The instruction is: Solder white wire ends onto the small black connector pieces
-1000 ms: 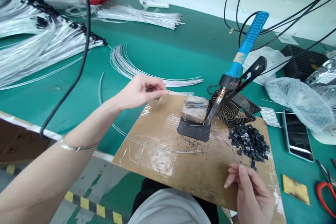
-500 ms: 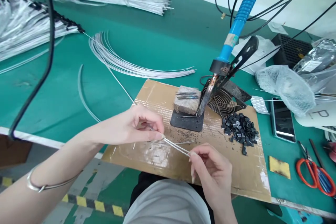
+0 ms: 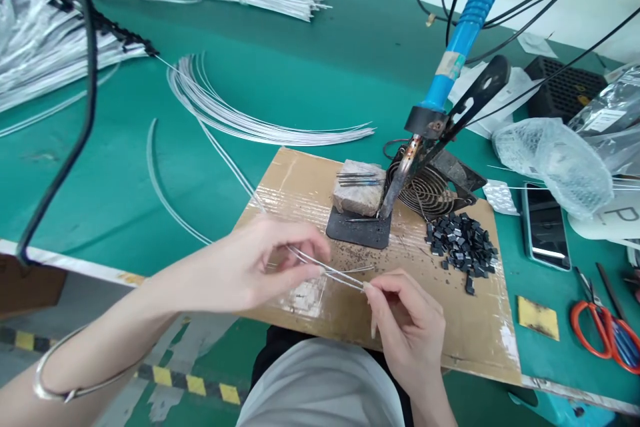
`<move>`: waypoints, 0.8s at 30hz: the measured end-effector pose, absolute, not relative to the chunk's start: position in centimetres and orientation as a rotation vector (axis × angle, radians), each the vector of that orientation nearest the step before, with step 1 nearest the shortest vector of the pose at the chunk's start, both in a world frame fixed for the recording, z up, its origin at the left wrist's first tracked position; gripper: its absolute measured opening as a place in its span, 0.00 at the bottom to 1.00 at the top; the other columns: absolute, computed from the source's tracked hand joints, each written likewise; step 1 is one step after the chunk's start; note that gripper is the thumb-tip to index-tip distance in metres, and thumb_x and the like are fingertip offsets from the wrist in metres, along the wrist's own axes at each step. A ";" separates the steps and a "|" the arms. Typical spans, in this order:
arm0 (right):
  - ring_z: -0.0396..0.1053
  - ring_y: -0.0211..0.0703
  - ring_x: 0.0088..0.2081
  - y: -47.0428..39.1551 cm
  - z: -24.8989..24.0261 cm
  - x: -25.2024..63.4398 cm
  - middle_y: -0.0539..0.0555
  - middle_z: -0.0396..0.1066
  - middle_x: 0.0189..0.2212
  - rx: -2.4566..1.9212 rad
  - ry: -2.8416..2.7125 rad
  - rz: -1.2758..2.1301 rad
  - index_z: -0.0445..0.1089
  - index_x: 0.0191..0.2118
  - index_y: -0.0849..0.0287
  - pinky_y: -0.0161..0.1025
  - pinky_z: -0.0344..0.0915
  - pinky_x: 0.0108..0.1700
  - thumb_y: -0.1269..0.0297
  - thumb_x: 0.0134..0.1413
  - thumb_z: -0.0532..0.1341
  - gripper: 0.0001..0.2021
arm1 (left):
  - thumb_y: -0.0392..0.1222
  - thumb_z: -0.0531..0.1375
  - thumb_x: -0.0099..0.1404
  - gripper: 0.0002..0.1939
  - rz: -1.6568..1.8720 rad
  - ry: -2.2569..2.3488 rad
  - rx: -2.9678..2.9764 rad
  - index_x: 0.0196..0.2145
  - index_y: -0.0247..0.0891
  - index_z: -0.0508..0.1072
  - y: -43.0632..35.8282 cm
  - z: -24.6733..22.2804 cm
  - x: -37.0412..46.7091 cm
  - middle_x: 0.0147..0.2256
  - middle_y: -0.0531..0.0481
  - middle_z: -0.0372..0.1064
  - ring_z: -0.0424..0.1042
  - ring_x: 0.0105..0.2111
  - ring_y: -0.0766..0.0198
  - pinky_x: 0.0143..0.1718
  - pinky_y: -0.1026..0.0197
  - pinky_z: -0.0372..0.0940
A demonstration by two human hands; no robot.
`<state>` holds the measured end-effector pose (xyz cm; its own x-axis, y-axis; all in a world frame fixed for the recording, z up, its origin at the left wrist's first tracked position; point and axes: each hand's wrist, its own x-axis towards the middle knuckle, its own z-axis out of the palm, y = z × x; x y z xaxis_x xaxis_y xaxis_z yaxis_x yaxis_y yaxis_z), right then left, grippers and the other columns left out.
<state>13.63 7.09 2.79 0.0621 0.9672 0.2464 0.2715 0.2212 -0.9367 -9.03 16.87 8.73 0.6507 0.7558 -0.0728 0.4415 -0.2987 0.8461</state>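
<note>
Two thin white wires (image 3: 356, 284) stretch between my hands, coming together at the right fingertips and spreading apart toward the left. My right hand (image 3: 410, 330) pinches their ends between thumb and forefinger. My left hand (image 3: 273, 263) is loosely curled around the wires, its thumb against the lower strand and a gap showing below the forefinger. Behind this hand the wires trail back over the cardboard sheet (image 3: 470, 340) toward the curved bundle of white wires (image 3: 270, 131). A few short wire pieces (image 3: 357, 270) lie on the cardboard below.
A blue-handled soldering iron (image 3: 457, 47) leans in its stand beyond my hands, beside a block (image 3: 359, 195) with thin rods on top. A small fan (image 3: 425, 187), black connector pieces (image 3: 463, 243), a phone (image 3: 546, 227), a yellow sponge (image 3: 538, 317) and scissors (image 3: 593, 320) are rightward.
My left fingers have loosened, and the two strands spread farther apart near them. The left hand has shifted slightly right and down. My right hand keeps its pinch, almost in place.
</note>
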 end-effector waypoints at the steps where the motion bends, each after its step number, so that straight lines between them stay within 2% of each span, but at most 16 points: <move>1: 0.67 0.34 0.25 7.2 2.9 13.7 0.48 0.71 0.28 -1.251 -1.448 0.825 0.74 0.36 0.56 0.31 0.61 0.25 0.73 0.66 0.63 0.06 | 0.43 0.62 0.70 0.07 0.417 0.946 1.956 0.43 0.42 0.80 16.3 8.7 -8.5 0.27 0.52 0.76 0.70 0.22 0.64 0.20 0.65 0.59; 3: 0.67 0.34 0.26 7.3 3.0 13.7 0.48 0.71 0.28 -1.241 -1.473 0.824 0.74 0.37 0.56 0.30 0.61 0.26 0.74 0.66 0.63 0.06 | 0.42 0.61 0.72 0.07 0.418 0.941 1.958 0.45 0.43 0.78 15.1 8.4 -7.2 0.26 0.55 0.73 0.67 0.20 0.67 0.20 0.66 0.58; 8: 0.68 0.33 0.27 7.2 2.9 13.5 0.47 0.71 0.27 -1.257 -1.441 0.786 0.74 0.35 0.56 0.29 0.63 0.28 0.73 0.66 0.64 0.07 | 0.40 0.57 0.73 0.11 0.478 0.948 1.722 0.32 0.39 0.75 13.9 7.5 -4.5 0.22 0.58 0.61 0.56 0.20 0.69 0.19 0.66 0.50; 12: 0.64 0.27 0.18 7.1 2.4 12.8 0.44 0.68 0.23 -1.273 -1.102 0.941 0.74 0.32 0.56 0.25 0.61 0.20 0.68 0.68 0.64 0.09 | 0.47 0.58 0.71 0.14 0.453 1.017 1.460 0.30 0.38 0.71 14.1 7.1 -3.8 0.23 0.58 0.57 0.54 0.23 0.69 0.22 0.67 0.50; 15: 0.64 0.26 0.14 7.3 2.3 12.3 0.43 0.69 0.22 -1.224 -0.790 1.054 0.76 0.33 0.56 0.23 0.63 0.17 0.63 0.68 0.65 0.09 | 0.49 0.59 0.68 0.14 0.464 1.071 1.382 0.30 0.37 0.71 14.2 6.8 -3.7 0.23 0.57 0.58 0.55 0.23 0.69 0.23 0.66 0.50; 20: 0.70 0.30 0.17 7.6 2.6 11.9 0.47 0.75 0.23 -1.129 -0.664 1.300 0.83 0.40 0.53 0.26 0.73 0.20 0.60 0.66 0.67 0.07 | 0.50 0.60 0.67 0.14 0.510 1.106 1.388 0.30 0.37 0.73 14.0 6.4 -3.7 0.23 0.55 0.64 0.58 0.23 0.68 0.22 0.66 0.53; 24: 0.69 0.30 0.18 7.5 2.5 11.6 0.49 0.78 0.26 -1.043 -0.579 1.388 0.85 0.40 0.51 0.27 0.74 0.20 0.58 0.62 0.70 0.06 | 0.48 0.60 0.68 0.13 0.564 1.101 1.401 0.30 0.38 0.75 13.9 6.3 -3.7 0.24 0.52 0.70 0.64 0.23 0.66 0.23 0.66 0.56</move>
